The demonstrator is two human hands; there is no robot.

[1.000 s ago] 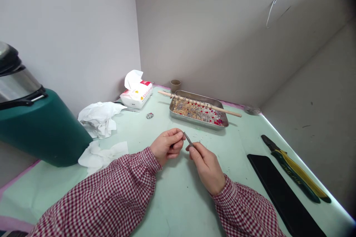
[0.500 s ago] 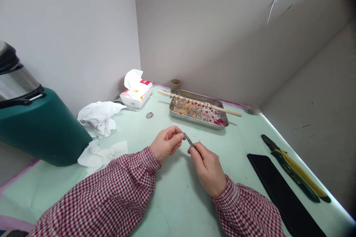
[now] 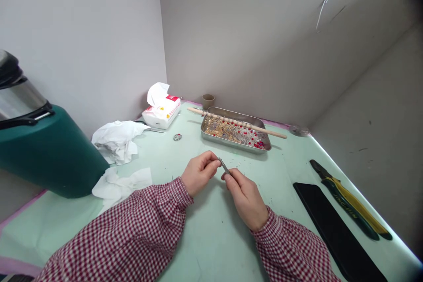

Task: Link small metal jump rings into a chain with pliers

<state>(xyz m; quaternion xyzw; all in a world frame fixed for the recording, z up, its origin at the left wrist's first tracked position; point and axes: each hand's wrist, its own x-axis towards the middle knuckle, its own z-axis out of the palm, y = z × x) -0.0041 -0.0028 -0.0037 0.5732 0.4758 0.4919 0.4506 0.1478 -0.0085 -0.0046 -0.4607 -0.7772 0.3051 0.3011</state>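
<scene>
My right hand (image 3: 245,194) is wrapped round a slim grey metal tool with a pointed tip, which looks like tweezers (image 3: 224,166). The tip points up and left, at the fingertips of my left hand (image 3: 201,172). Thumb and forefinger of that left hand are pinched together; whatever lies between them is too small to make out. Beyond both hands stands a metal tray (image 3: 231,142) of gold, clear and red beads. Across it rests a wooden stick (image 3: 274,133) with small beaded pieces along it. A small beaded ring (image 3: 177,137) lies on the table to the left.
A green flask (image 3: 56,154) stands at the left, beside crumpled tissues (image 3: 117,141). Behind are a tissue pack (image 3: 161,112) and a small brown cup (image 3: 208,101). At right lie a black flat case (image 3: 333,229) and green-yellow pliers (image 3: 350,202) near the table edge.
My left hand has turned slightly and shifted a little right, closer to my right hand. The tool's tip stays at the left fingertips, its angle slightly changed.
</scene>
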